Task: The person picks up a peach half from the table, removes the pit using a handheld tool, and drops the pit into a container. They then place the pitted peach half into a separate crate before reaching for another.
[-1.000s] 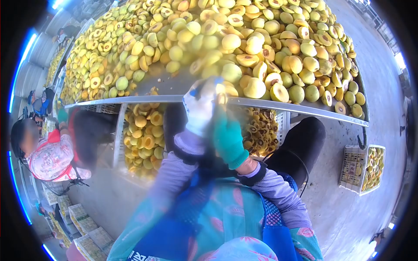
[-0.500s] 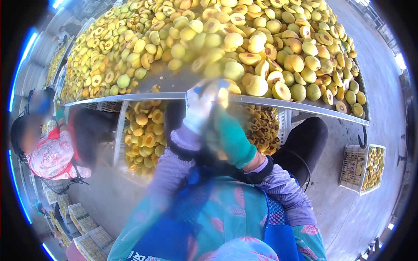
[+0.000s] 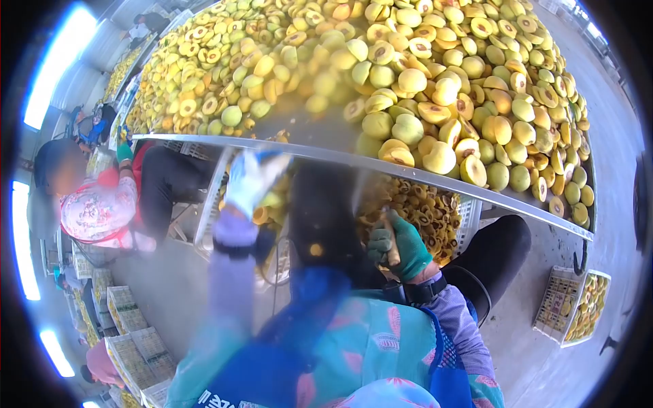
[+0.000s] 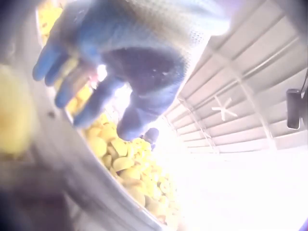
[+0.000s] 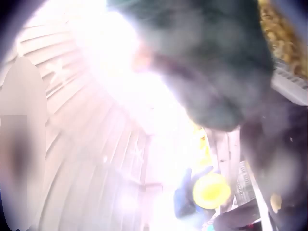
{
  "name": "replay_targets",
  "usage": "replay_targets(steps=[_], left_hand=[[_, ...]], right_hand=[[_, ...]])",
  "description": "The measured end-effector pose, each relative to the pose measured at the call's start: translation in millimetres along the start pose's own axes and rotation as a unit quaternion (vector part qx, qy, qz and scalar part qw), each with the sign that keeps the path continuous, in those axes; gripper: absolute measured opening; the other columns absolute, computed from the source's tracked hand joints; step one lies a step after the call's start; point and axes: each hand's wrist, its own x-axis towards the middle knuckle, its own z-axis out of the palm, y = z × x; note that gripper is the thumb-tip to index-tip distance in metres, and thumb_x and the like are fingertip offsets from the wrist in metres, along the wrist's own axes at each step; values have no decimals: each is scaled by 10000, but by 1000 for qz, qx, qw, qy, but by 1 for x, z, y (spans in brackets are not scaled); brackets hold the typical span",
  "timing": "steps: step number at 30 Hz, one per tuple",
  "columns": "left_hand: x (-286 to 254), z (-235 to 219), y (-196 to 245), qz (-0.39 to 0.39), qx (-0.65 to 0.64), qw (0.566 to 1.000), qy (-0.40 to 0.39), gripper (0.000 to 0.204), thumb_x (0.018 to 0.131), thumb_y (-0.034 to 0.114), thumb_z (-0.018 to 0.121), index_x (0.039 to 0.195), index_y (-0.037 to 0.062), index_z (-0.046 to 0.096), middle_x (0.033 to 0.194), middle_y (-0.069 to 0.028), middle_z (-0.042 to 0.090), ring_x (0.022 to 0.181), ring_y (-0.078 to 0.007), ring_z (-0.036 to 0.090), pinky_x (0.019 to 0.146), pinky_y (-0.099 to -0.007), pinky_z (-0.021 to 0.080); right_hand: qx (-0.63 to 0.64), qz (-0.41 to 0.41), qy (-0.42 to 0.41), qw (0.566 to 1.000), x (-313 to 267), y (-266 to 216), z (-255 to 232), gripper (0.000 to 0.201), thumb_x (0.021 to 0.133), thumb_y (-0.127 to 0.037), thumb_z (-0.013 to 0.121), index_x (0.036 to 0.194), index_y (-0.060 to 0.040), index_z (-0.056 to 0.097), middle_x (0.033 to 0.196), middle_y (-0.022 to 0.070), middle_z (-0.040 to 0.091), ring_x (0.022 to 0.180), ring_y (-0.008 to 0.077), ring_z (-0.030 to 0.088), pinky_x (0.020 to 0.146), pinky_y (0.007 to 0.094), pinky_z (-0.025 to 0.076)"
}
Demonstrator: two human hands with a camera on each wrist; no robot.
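My left hand, in a white and blue glove, is over the table's front edge at the left, above a crate of peach halves. Its fingers are spread in the left wrist view, and a blurred yellow peach half shows apart from them. In a green glove, my right hand grips a wooden-handled tool low in front of my body. The tool's working end is blurred. Just beyond that hand are dark-centred fruit pieces in a second crate under the table.
A large heap of peach halves covers the table behind its metal rim. At the right, a white crate of fruit stands on the floor. Another person sits at the left, near stacked crates. My knees are under the table edge.
My hands were together at the table edge around a piece of fruit; they have parted. The left went left and downward, the right down and to the right with the tool. The head view has shifted.
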Motion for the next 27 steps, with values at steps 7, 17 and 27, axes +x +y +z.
replay_targets(steps=[7,17,27], left_hand=[[174,83,60,175,299,937,-34,698,683,425,712,1227,31,522,1102,-193,629,1051,-337,589,908,-395,456],[75,42,32,213,-287,912,-200,447,908,261,551,1237,-39,520,1042,-155,647,824,-195,655,653,-292,538],[1,80,78,403,-229,884,-53,215,934,126,484,1015,-47,583,945,-121,634,796,-204,609,734,-320,507]], right_hand=[[-87,-61,-11,994,-7,1,60,321,947,-507,440,868,-203,510,607,-72,389,513,65,399,430,215,296],[-654,-610,58,444,28,-28,93,120,930,-177,501,925,-62,536,700,89,540,585,209,537,490,343,398],[-757,-605,96,228,34,-20,70,222,895,-59,519,1105,-23,581,829,141,548,653,284,543,530,371,426]])
